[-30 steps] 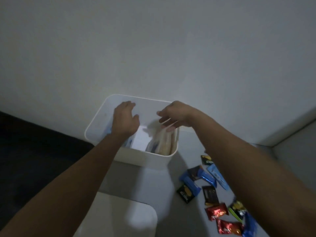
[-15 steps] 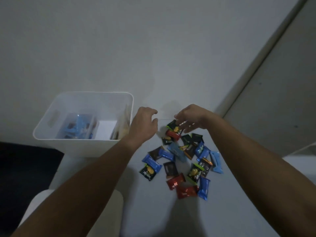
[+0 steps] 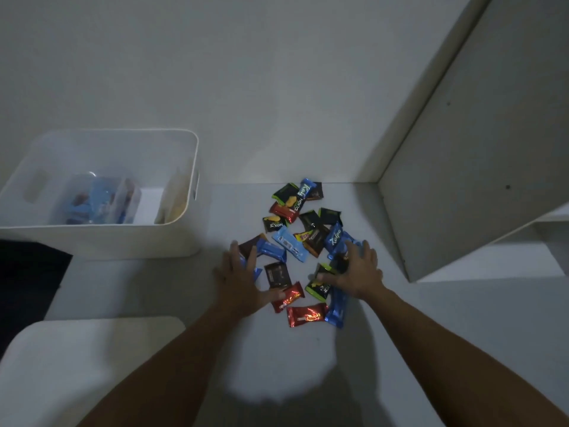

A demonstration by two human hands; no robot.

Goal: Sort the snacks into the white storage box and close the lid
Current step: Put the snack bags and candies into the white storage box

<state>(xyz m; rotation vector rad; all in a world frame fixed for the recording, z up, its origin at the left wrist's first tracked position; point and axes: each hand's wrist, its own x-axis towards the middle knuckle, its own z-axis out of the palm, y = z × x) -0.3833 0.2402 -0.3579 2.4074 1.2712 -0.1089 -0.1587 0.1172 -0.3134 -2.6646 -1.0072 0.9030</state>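
Box (image 3: 101, 241): white, open-topped, at the left of the frame on the table (image 3: 431, 318); long axis runs left to right, a slot handle in each short wall; inside, blurred blue packets toward the left and pale packets against the right wall. Lid (image 3: 89, 365): white, rounded corners, lying flat at the lower left, below the box and apart from it. Snacks (image 3: 303, 238): a loose pile of small wrapped bars, blue, black, brown and red, at the centre of the frame, right of the box and clear of it; wrappers point every way, several overlapping; two red ones lie at the lower edge. Left hand (image 3: 243, 280): palm down on the lower left edge of the pile, fingers spread and nearly straight, resting on a brown and a blue wrapper, thumb touching a red one. Right hand (image 3: 357, 272): palm down on the lower right edge, fingers spread over blue wrappers, thumb on a green-edged black one; neither hand grips anything. White panel (image 3: 480, 149): standing at the right, close beside the pile.
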